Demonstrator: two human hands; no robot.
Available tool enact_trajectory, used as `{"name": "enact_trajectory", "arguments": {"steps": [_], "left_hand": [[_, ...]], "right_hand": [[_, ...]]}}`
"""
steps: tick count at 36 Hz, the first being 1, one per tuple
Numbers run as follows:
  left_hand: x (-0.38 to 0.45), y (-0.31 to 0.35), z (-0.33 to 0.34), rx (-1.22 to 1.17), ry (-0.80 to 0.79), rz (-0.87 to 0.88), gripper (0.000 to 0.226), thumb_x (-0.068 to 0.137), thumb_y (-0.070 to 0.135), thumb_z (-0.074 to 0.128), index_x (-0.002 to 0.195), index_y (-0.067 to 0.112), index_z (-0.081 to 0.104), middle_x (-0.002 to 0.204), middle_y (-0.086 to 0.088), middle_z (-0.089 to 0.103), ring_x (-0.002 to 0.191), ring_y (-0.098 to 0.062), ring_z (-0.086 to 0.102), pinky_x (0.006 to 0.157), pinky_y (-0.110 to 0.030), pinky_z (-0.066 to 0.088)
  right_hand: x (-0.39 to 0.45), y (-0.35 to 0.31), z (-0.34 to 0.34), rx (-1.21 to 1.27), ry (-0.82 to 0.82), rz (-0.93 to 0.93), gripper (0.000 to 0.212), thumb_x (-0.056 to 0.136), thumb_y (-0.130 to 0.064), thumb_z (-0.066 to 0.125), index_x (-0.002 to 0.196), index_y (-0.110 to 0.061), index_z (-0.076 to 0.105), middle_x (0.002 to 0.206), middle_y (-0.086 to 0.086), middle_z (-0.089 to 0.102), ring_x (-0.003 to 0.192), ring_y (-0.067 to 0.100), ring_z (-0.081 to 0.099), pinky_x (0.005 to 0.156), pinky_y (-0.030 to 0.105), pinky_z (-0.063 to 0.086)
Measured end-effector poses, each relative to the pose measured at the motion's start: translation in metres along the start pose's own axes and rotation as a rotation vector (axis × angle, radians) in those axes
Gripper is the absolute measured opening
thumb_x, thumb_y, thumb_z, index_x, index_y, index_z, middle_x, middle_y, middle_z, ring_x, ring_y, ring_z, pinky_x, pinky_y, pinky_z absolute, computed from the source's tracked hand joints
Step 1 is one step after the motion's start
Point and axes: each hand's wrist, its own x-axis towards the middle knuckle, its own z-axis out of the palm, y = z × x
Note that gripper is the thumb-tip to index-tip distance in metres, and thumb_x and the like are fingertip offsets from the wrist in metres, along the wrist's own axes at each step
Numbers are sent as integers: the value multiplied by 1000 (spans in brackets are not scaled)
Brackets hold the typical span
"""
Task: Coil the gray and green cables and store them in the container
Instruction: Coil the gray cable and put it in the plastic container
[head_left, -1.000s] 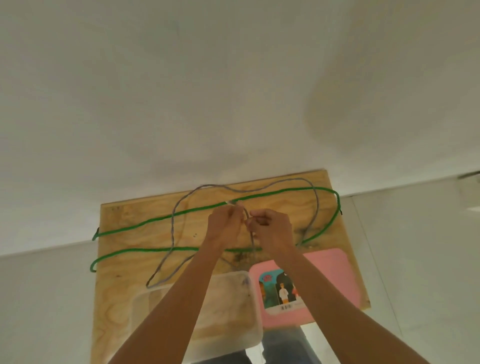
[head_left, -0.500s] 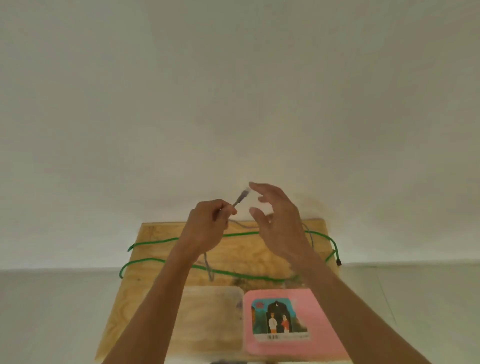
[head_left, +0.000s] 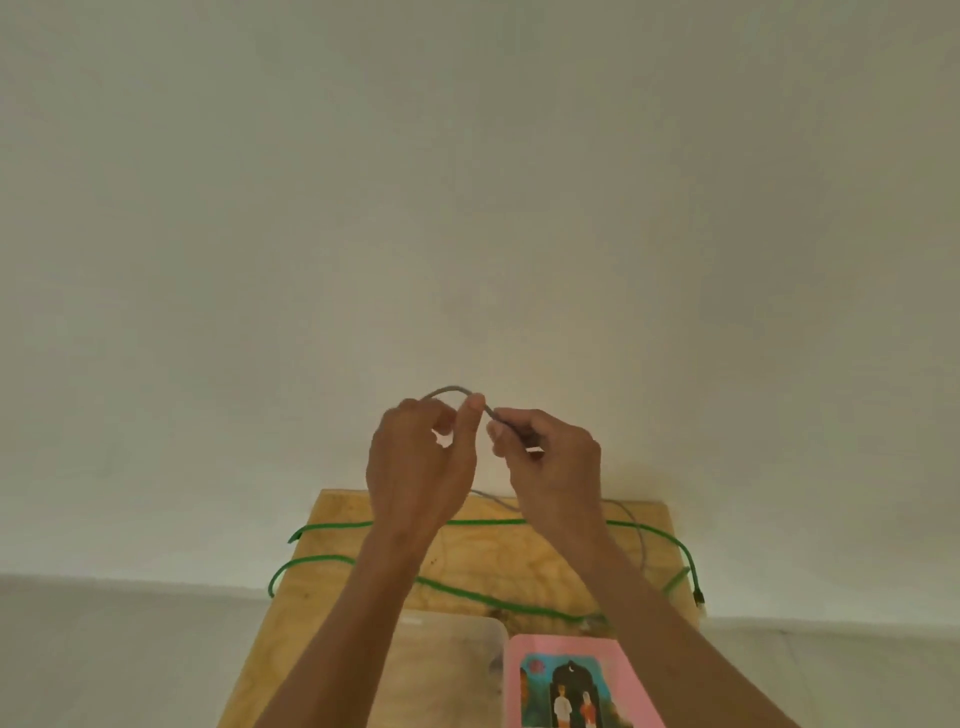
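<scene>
Gray cable (head_left: 451, 389) arching between pinching fingers of left hand (head_left: 415, 467) and right hand (head_left: 550, 462).

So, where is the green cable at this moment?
In the head view, the green cable lies in long loops across the wooden board, below both hands and behind the clear container and pink lid.

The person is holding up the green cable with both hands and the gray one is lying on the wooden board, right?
No, swapped. In the head view both hands, left hand and right hand, hold up the gray cable; the green cable lies on the wooden board.
</scene>
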Motion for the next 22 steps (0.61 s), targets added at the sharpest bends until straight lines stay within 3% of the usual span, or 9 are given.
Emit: {"name": "enact_trajectory", "arguments": {"steps": [3,5,7,11,14,17,20,22], "left_hand": [[0,2,-9,-361,-272,-268,47,99,54,45,80,21,73,71,7,73,75,-4,69,72,-25,52],[6,-2,-18,-671,-279,-485,41,100,44,51,89,12,75,81,-1,78,85,-16,75,87,-42,58],[15,-11,-28,-819,-278,-609,35,102,31,53,93,4,74,87,-9,79,90,-29,75,93,-51,56],[30,-30,-51,-970,-287,-639,24,100,14,55,103,-4,70,96,-15,78,93,-29,74,93,-45,57],[45,-47,-69,-1128,-252,-629,21,98,7,57,108,-6,68,100,-18,77,88,-25,75,83,-33,61],[56,-56,-84,-1242,-277,-609,19,98,6,55,107,-6,67,96,-17,77,77,-20,74,79,-31,62],[57,-52,-95,-1284,-372,-582,22,99,7,53,110,-6,68,86,-11,75,59,-12,63,65,-26,58],[53,-44,-101,-1314,-444,-544,27,100,8,51,112,-10,67,74,-8,68,52,-10,52,56,-25,50]], "right_hand": [[-13,-13,19,72,-33,-14,13,90,-11,69,99,-17,77,83,-9,77,77,6,72,71,27,60],[-23,-20,34,101,-58,-27,16,88,-9,70,99,-20,76,85,-12,77,78,5,73,70,25,59],[-30,-27,48,113,-85,-36,19,88,-11,72,103,-22,76,89,-16,77,81,4,72,69,21,58],[-37,-31,68,56,-90,-25,16,85,-22,75,101,-25,76,88,-17,76,83,3,71,70,17,56],[-31,-29,73,5,-21,52,10,85,-32,74,94,-27,74,83,-14,75,81,3,71,71,26,59],[-15,-30,79,26,-2,82,7,91,-25,68,97,-25,72,83,-9,75,80,7,72,72,38,62],[6,-41,88,49,-103,59,20,96,-18,61,113,-26,68,103,-11,73,92,8,72,80,45,61],[21,-50,94,50,-242,18,35,97,-9,58,126,-28,61,116,-17,68,98,8,69,84,35,59]]}}
